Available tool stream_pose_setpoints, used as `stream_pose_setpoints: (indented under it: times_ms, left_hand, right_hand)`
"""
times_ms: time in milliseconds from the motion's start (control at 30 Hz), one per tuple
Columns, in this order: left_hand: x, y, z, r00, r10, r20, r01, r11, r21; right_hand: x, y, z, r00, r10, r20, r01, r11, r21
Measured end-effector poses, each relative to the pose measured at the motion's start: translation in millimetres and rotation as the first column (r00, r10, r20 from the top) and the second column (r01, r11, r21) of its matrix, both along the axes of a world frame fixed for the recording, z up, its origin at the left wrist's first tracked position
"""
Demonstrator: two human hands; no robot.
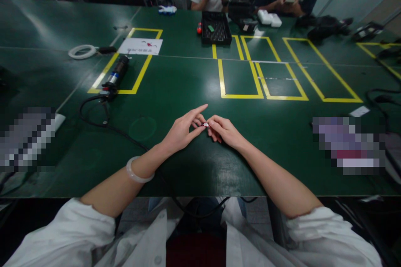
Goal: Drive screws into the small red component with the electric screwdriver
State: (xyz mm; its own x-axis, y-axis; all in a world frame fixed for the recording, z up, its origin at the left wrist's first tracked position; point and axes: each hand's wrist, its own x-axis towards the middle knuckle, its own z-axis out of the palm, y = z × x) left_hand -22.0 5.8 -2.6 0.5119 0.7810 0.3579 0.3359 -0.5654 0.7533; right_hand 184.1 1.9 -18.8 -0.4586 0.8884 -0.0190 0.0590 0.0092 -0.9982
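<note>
Over the green table [188, 79], both my hands meet at a tiny piece [205, 124] with a pale, shiny part and dark reddish bits; it is too small for me to tell its kind. My left hand [183, 130] has its thumb and curled fingers closed at the left side of the piece, while the index finger points outward. On the other side, my right hand [227, 130] pinches the piece between thumb and index finger, its other fingers curled below.
A corded black cylindrical tool [118, 71] lies at left, near a white sheet [140, 46] and a white coil [82, 52]. Yellow tape [242, 96] marks rectangles. A black tray [216, 41] stands at the back. Two people sit opposite. Blurred-out devices flank me; a cable [125, 132] crosses the table.
</note>
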Motion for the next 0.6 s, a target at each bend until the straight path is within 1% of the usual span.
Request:
stream_pose_setpoints:
  times_ms: [67, 133, 300, 400, 467, 533, 567, 600]
  left_hand:
    - [-1.4, 1.7, -0.3, 1.000, 0.009, -0.005, -0.009, 1.000, -0.020]
    - [-2.4, 2.9, -0.9, 1.000, 0.012, -0.007, -0.012, 0.999, -0.047]
    - [-3.4, 4.7, -1.3, 1.000, -0.013, -0.021, 0.011, 0.996, -0.092]
    - [-12.0, 12.5, 3.0, 0.997, -0.013, -0.070, 0.007, 0.997, -0.078]
    - [-27.2, 24.7, 8.1, 0.989, 0.052, -0.135, -0.057, 0.998, -0.031]
    - [-51.8, 42.8, 13.4, 0.957, 0.173, -0.231, -0.166, 0.985, 0.051]
    - [-67.5, 53.4, 15.8, 0.924, 0.250, -0.289, -0.230, 0.968, 0.103]
    - [-85.1, 64.5, 17.8, 0.875, 0.334, -0.350, -0.297, 0.942, 0.156]
  right_hand:
    - [-0.9, 0.3, -3.5, 0.998, -0.061, -0.030, 0.062, 0.998, 0.024]
    - [-1.4, 0.8, -6.4, 0.995, -0.092, -0.031, 0.094, 0.994, 0.056]
    - [-0.1, 2.6, -8.6, 0.993, -0.105, 0.049, 0.097, 0.985, 0.142]
    - [1.0, 3.9, -8.4, 0.992, -0.103, 0.071, 0.092, 0.986, 0.141]
    - [1.4, 4.8, -8.4, 0.993, -0.091, 0.075, 0.081, 0.989, 0.127]
    - [1.7, 5.4, -8.3, 0.993, -0.081, 0.085, 0.071, 0.990, 0.122]
    - [1.9, 5.7, -8.1, 0.993, -0.079, 0.092, 0.067, 0.990, 0.123]
    - [2.0, 5.9, -7.9, 0.992, -0.077, 0.100, 0.064, 0.990, 0.127]
